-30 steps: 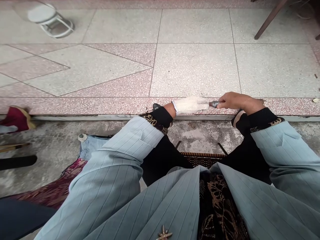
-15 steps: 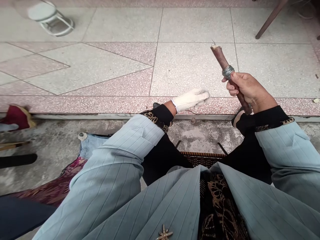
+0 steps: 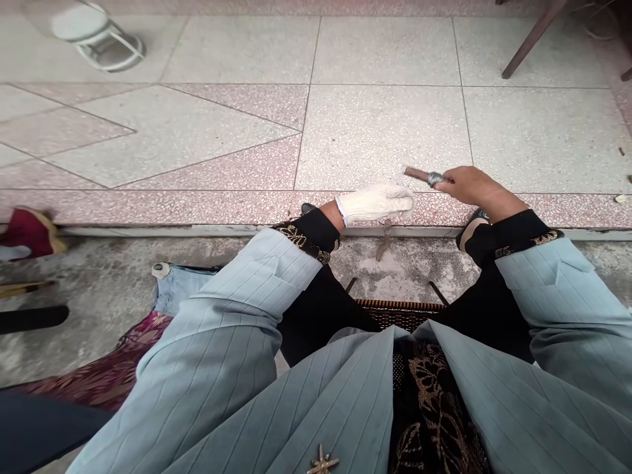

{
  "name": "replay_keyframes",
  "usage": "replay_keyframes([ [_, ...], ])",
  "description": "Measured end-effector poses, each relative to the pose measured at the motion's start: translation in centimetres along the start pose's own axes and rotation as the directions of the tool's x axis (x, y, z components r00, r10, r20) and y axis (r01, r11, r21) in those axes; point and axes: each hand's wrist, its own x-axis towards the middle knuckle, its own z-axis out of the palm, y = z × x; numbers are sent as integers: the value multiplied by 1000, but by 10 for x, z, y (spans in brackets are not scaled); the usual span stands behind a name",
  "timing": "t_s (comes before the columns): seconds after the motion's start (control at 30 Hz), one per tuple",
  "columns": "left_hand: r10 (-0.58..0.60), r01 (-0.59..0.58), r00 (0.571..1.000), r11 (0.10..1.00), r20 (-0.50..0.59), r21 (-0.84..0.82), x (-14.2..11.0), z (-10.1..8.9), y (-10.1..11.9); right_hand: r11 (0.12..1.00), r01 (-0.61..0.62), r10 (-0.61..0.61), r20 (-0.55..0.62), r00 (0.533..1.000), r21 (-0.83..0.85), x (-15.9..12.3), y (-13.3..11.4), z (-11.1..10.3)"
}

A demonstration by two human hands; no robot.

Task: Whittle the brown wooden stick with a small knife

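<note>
one wire-wrapped stick (image 3: 418,174) in right grip (image 3: 465,185)

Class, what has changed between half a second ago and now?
The bare right hand has swung the brown, wire-wrapped stick nearer the body and leftward, still gripping it. The white-gloved left hand and round white stool stayed about where they were.
</note>
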Motion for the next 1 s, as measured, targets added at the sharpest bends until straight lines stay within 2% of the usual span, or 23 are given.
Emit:
replay_keyframes([
  [0.07, -23, 24, 1000, 998, -21, 63, -1, -3, -1, 999, 34, -26, 187, 982, -37, -2, -5, 3],
  [0.1, -33, 36, 999, 994, -37, 102, -1, -5, -2, 998, 60, -48, 285, 957, -33, -3, -7, 4],
  [0.2, -50, 68, 995, 974, -88, 215, -1, -9, -6, 980, 182, -194, 516, 834, 75, -11, -14, 4],
  [0.27, -70, 101, 989, 963, -128, 250, 0, -12, -7, 947, 250, -320, 585, 746, 199, -17, -16, 1],
  [0.33, -103, 148, 978, 956, -181, 252, 0, -15, -6, 910, 277, -411, 572, 710, 309, -23, -17, -5],
  [0.4, -136, 190, 961, 957, -242, 219, 0, -18, -5, 873, 285, -465, 496, 734, 396, -28, -16, -12],
  [0.5, -171, 204, 948, 974, -266, 99, 0, -16, -6, 821, 246, -458, 338, 822, 516, -37, -15, -21],
  [0.57, -179, 179, 964, 984, -196, -17, 1, -9, -10, 759, 200, -401, 202, 894, 619, -43, -16, -24],
  [0.63, -164, 154, 984, 980, -75, -125, 4, -1, -14, 670, 187, -310, 42, 950, 719, -45, -19, -24],
  [0.73, -133, 136, 991, 963, 32, -231, 8, 11, -13, 595, 192, -144, -131, 981, 780, -39, -19, -21],
  [0.8, -118, 127, 992, 962, 53, -242, 8, 15, -10, 633, 158, -45, -168, 985, 758, -30, -15, -19],
  [0.87, -108, 123, 991, 965, 73, -231, 8, 16, -7, 746, 82, 32, -159, 987, 661, -21, -9, -16],
  [0.93, -100, 120, 990, 968, 103, -220, 6, 15, -5, 882, 2, 71, -138, 988, 471, -14, -6, -12],
  [1.0, -81, 104, 990, 972, 115, -209, 5, 14, -5, 967, -38, 65, -102, 993, 251, -11, -6, -9],
])
